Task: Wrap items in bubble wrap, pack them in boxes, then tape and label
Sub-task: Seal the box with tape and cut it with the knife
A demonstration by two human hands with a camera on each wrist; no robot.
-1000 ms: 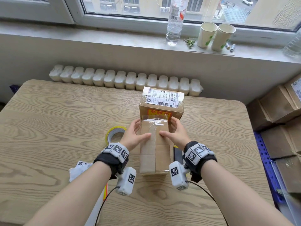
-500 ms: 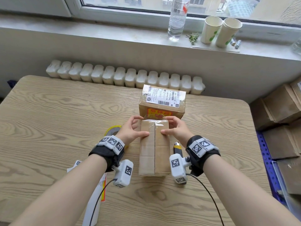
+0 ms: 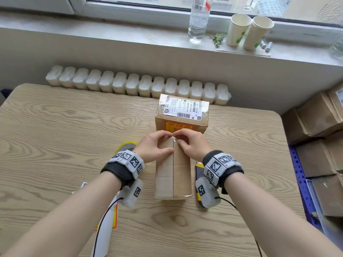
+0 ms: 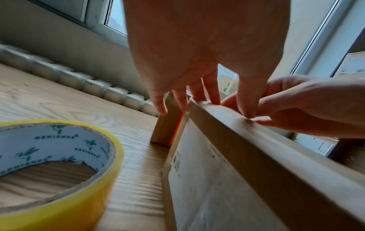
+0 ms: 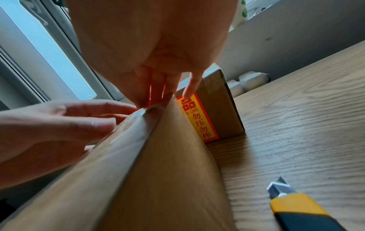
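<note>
A long cardboard box (image 3: 173,175) lies lengthwise in front of me on the wooden table (image 3: 55,136). A strip of clear tape (image 3: 174,140) covers the far end of its centre seam. My left hand (image 3: 157,145) and right hand (image 3: 189,143) both curl over that far end, with fingertips meeting at the seam and thumbs on top. In the left wrist view my left hand's fingers (image 4: 197,96) reach down behind the box (image 4: 237,164). In the right wrist view my right hand's fingers (image 5: 164,87) do the same. A taped, labelled box (image 3: 182,115) stands right behind.
A yellow tape roll (image 3: 126,146) lies left of the box, partly behind my left wrist. A yellow and black utility knife (image 5: 296,207) lies on its right. Label sheets (image 3: 105,219) sit under my left forearm. Stacked cartons (image 3: 319,145) stand beyond the table's right edge.
Both hands slid from the box's far corners inward to the middle of its far edge. Their fingertips now meet over the taped seam.
</note>
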